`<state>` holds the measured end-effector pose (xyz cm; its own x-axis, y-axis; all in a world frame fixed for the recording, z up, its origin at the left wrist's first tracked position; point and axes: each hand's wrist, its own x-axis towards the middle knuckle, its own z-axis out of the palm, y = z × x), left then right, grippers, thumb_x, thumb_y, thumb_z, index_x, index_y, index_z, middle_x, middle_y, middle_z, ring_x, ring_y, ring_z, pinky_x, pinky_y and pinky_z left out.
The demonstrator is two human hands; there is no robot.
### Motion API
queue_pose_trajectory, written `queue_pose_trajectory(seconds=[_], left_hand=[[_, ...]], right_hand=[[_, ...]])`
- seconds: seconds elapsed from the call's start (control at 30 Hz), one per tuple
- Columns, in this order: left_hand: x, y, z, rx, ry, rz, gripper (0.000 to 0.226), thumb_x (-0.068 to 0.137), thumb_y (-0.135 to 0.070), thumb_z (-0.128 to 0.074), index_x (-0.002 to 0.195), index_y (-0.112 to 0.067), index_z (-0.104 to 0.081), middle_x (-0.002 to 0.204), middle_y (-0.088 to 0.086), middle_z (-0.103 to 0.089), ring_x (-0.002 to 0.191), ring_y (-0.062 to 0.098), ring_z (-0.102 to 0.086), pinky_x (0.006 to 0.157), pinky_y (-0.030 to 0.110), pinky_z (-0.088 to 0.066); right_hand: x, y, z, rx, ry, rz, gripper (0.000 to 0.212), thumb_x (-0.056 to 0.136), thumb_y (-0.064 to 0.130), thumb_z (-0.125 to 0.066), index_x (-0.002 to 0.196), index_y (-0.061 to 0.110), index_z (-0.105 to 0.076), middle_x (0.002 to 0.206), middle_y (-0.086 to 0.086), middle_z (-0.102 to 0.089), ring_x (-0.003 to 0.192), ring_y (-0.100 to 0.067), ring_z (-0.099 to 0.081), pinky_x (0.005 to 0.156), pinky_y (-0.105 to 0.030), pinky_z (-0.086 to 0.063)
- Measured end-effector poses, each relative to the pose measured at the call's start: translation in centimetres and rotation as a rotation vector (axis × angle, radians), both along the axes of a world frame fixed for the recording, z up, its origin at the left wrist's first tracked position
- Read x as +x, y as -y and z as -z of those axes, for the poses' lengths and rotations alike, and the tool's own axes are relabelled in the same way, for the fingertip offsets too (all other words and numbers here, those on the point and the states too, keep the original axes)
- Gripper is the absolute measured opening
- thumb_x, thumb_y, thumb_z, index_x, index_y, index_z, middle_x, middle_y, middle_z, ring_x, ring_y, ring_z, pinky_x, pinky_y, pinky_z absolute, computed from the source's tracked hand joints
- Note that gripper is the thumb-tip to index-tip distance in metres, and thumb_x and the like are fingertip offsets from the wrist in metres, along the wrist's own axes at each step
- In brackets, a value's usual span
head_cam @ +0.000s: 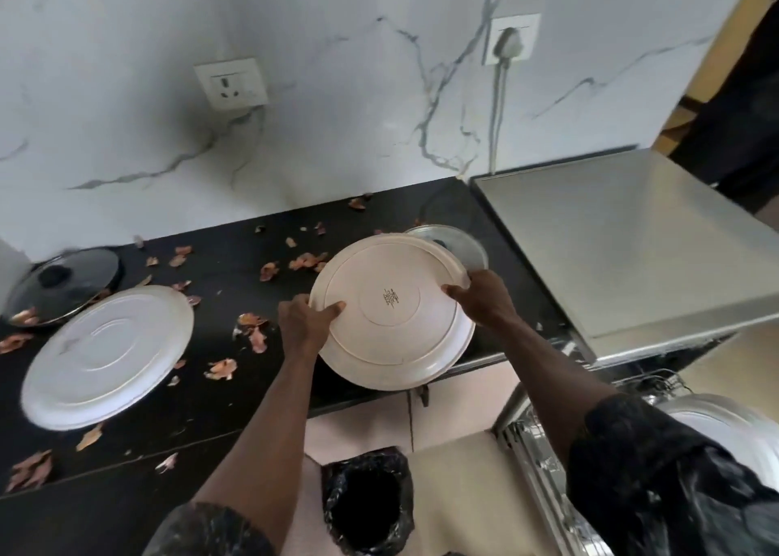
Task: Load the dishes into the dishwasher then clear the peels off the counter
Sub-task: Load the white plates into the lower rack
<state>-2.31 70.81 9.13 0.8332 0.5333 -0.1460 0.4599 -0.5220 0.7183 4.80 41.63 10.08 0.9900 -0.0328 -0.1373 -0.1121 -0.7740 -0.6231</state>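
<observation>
Head camera: my left hand point(305, 321) and right hand point(484, 298) are gripping one plate point(392, 302) by its rim above the worktop point(210, 408) edge. One dish point(716, 420) is sitting in the dishwasher point(543, 450); another plate point(107, 355), lids point(63, 286) and peels point(305, 260) are waiting.

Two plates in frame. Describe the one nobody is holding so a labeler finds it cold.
On the black counter below the marble wall, look at the left half, in front of the dark glass lid. The white plate lies flat there among peels. The held plate is tilted up at the counter's right end, gripped by the left hand and right hand.
</observation>
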Motion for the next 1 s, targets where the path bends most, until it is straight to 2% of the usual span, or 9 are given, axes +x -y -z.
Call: queue_pose_trajectory(seconds=[0.1,0.23,0.37,0.43,0.53,0.63,0.77,0.9,1.0], left_hand=[[1.1,5.3,-0.4,0.005,-0.003,0.07,0.069,0.08,-0.047,-0.079,0.131,-0.008,-0.055,0.131,0.015,-0.045,0.115,0.034,-0.054,0.097,0.048,-0.048],[2.5,12.5,-0.5,0.021,0.024,0.177,0.066,0.078,-0.049,-0.08,0.123,-0.005,-0.063,0.12,0.013,-0.058,0.11,0.033,-0.059,0.09,0.045,-0.051],[3.8,19.5,-0.2,0.057,0.025,0.256,0.064,0.073,-0.051,-0.082,0.115,-0.005,-0.069,0.111,0.016,-0.069,0.099,0.033,-0.065,0.083,0.04,-0.053],[4.3,22.9,0.0,0.042,0.026,0.307,0.06,0.076,-0.046,-0.083,0.115,-0.003,-0.069,0.109,0.017,-0.07,0.096,0.032,-0.066,0.079,0.036,-0.05],[5.0,28.3,0.2,0.012,0.012,0.384,0.064,0.078,-0.045,-0.082,0.122,-0.001,-0.066,0.11,0.016,-0.069,0.1,0.034,-0.065,0.083,0.04,-0.05],[5.8,32.9,0.5,0.013,0.011,0.45,0.056,0.076,-0.044,-0.083,0.112,-0.004,-0.069,0.103,0.015,-0.071,0.096,0.032,-0.066,0.084,0.039,-0.051],[6.8,38.6,1.1,0.049,0.014,0.543,0.057,0.068,-0.049,-0.085,0.105,-0.009,-0.071,0.099,0.015,-0.07,0.095,0.033,-0.065,0.089,0.044,-0.054],[7.7,44.7,2.0,0.055,-0.019,0.671,0.063,0.058,-0.057,-0.082,0.095,-0.008,-0.069,0.095,0.014,-0.069,0.091,0.033,-0.066,0.078,0.039,-0.054],[8.2,49.2,2.9,0.06,-0.049,0.788,0.071,0.056,-0.055,-0.085,0.105,-0.007,-0.067,0.102,0.014,-0.069,0.094,0.033,-0.066,0.078,0.036,-0.053]], right_hand=[[-0.7,5.7,-0.1,-0.01,0.016,0.057,0.054,0.086,0.048,-0.073,0.11,0.0,-0.067,0.11,-0.018,-0.07,0.103,-0.036,-0.065,0.077,-0.033,-0.045],[-2.5,13.5,0.1,-0.006,0.004,0.145,0.057,0.086,0.052,-0.072,0.112,0.001,-0.065,0.116,-0.02,-0.067,0.11,-0.036,-0.062,0.089,-0.038,-0.048],[-4.4,20.8,0.7,0.033,-0.012,0.247,0.055,0.085,0.052,-0.072,0.108,0.002,-0.066,0.112,-0.018,-0.068,0.106,-0.034,-0.064,0.085,-0.035,-0.049],[-5.4,24.1,0.9,0.056,-0.025,0.29,0.056,0.085,0.05,-0.073,0.111,0.001,-0.066,0.113,-0.018,-0.069,0.106,-0.034,-0.064,0.084,-0.034,-0.048],[-7.1,29.1,1.1,0.078,-0.037,0.37,0.055,0.086,0.048,-0.073,0.114,0.001,-0.065,0.114,-0.018,-0.069,0.106,-0.033,-0.064,0.08,-0.03,-0.046],[-8.7,33.2,1.4,0.087,-0.035,0.452,0.056,0.086,0.049,-0.073,0.114,0.001,-0.065,0.114,-0.018,-0.068,0.107,-0.033,-0.064,0.082,-0.033,-0.048],[-11.4,38.1,2.0,0.133,-0.033,0.578,0.05,0.085,0.048,-0.073,0.114,0.007,-0.067,0.11,-0.014,-0.071,0.101,-0.031,-0.066,0.074,-0.03,-0.045],[-14.7,42.4,3.4,0.163,-0.036,0.737,0.05,0.086,0.045,-0.073,0.113,0.004,-0.066,0.115,-0.018,-0.068,0.105,-0.035,-0.063,0.082,-0.036,-0.048],[-17.3,45.1,4.8,0.162,-0.061,0.848,0.052,0.086,0.047,-0.071,0.112,0.002,-0.065,0.116,-0.021,-0.067,0.108,-0.038,-0.061,0.084,-0.038,-0.048]])
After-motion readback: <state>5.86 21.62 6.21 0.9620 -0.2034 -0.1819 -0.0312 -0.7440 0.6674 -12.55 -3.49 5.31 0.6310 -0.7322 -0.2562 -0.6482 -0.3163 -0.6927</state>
